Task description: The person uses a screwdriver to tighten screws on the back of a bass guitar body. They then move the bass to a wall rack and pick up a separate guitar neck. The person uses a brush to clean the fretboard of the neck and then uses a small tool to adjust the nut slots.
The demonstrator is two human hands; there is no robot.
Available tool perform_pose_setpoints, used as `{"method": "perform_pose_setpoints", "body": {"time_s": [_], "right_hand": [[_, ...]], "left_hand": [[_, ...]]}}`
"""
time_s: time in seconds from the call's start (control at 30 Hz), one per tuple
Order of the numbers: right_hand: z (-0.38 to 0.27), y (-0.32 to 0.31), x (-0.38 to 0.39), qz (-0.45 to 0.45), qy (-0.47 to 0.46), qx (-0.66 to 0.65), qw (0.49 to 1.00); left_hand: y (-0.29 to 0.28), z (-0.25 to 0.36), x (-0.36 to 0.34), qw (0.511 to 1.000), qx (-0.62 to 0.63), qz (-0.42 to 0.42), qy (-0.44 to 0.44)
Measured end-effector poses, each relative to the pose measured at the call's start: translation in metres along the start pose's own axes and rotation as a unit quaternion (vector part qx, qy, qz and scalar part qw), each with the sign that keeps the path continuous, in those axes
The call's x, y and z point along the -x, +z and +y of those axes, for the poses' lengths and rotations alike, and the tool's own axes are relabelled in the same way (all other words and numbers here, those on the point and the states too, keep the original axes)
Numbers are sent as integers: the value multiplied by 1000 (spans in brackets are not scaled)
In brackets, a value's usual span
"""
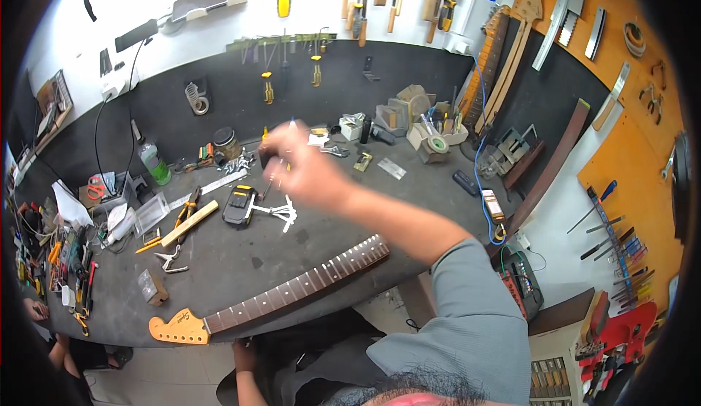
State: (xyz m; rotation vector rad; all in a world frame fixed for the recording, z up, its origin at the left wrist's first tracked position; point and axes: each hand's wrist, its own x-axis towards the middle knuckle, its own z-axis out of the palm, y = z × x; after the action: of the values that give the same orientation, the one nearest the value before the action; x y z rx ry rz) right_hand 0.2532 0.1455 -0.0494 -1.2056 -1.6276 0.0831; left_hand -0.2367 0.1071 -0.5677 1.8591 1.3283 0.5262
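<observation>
My right hand (288, 161) is raised over the back middle of the dark workbench (124, 274), blurred, with bent fingers near small yellow and dark items; whether it grips any is unclear. A black-and-yellow tool case (239, 205) with white strips (285, 212) lies below it. A guitar neck (292, 289) with a light wood headstock (175, 329) lies along the front edge, fretboard up. My left hand (243, 351) hangs at that edge, below the neck, its fingers mostly hidden.
Tools (73, 267) crowd the left end, with another person's hand (36, 309) beside them. A wooden stick (190, 223), pliers (171, 260) and small box (152, 287) lie left. Containers (412, 117) and upright necks (504, 63) stand back right. Wall boards (599, 150) hold tools.
</observation>
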Motion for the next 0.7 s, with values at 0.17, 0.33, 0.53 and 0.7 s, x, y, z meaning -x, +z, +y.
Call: {"method": "perform_pose_setpoints", "body": {"time_s": [0.17,0.33,0.53,0.7], "right_hand": [[111,-263,-128,427,-18,256,867],[177,-447,-241,494,56,322,806],[191,-473,-285,484,78,238,838],[144,-437,-267,480,15,311,820]], "left_hand": [[-78,89,44,997,-25,-19,-74],[-139,139,62,997,-66,-32,-33],[-169,261,67,942,-191,260,92],[-146,321,43,912,-264,241,199]]}}
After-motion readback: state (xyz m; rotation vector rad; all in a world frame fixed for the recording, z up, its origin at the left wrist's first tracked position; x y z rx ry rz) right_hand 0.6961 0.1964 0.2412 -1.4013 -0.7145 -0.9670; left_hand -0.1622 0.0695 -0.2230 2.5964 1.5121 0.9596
